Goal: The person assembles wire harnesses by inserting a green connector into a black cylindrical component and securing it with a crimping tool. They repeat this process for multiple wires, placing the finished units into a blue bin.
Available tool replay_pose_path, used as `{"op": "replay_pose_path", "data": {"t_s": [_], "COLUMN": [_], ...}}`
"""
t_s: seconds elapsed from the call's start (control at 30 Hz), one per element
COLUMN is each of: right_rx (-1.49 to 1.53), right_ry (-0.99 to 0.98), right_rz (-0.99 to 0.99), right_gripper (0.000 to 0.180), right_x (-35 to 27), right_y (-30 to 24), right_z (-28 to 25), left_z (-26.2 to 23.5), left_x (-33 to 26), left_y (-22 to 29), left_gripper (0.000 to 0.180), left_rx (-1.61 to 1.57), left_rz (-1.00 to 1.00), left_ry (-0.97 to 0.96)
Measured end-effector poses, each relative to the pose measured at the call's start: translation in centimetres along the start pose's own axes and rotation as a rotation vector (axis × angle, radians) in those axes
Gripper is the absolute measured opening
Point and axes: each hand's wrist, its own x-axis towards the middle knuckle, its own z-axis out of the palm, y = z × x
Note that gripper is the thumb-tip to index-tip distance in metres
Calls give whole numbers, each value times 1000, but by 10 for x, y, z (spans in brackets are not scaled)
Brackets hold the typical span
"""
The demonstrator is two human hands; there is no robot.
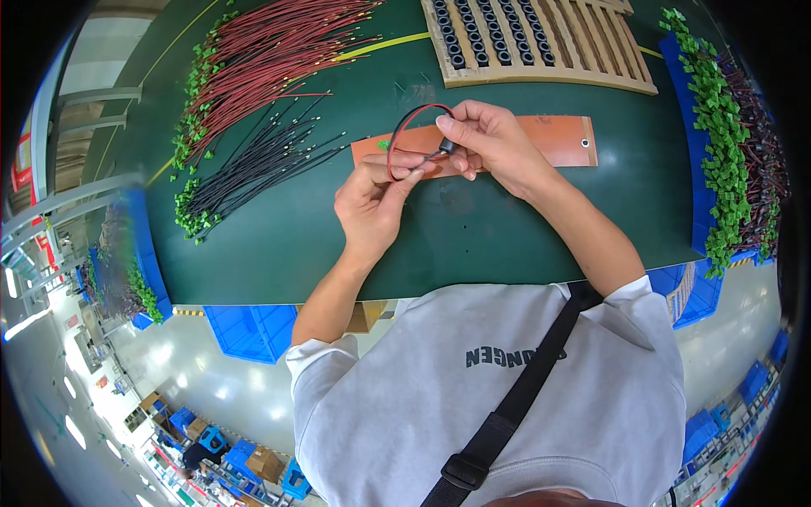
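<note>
Wearing a lettered shirt [498, 397], someone [583, 224] holds wires [390, 159] in both hands [369, 207] [500, 145].

An assy workshop or factory hall is indicated by the green desk [541, 228], marked w/ yellow lines [380, 45], on which red wires [270, 59] & blk wires [253, 165] are laid out in bulk w/ green connectors [194, 221]. A wooden rack [574, 78] is part-filled w/ rows of identical blk parts [504, 57], & more green-ended leads [764, 127] are heaped by a blue tray wall [687, 110], R side. Beyond, a shiny grey floor [228, 380], blue crates [249, 329], cardbd boxes [266, 463] & strip lights [74, 429] are seen.
</note>
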Motion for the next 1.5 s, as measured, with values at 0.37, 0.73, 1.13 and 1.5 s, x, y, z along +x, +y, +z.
{"op": "replay_pose_path", "data": {"t_s": [0.37,0.73,1.13,1.5], "right_rx": [-20,55,86,-88], "right_ry": [2,-11,-38,1], "right_rz": [4,-13,20,-103], "right_gripper": [42,29,36,24], "right_x": [0,-6,-4,-12], "right_y": [0,1,0,8], "right_z": [0,4,1,11], "left_z": [2,-6,-2,16], "left_x": [-4,-7,0,16], "left_y": [-4,-9,-10,-9], "left_gripper": [14,16,17,17], "left_rx": [142,334,264,372], "left_rz": [106,244,207,252], "left_ry": [-26,-69,-10,65]}}
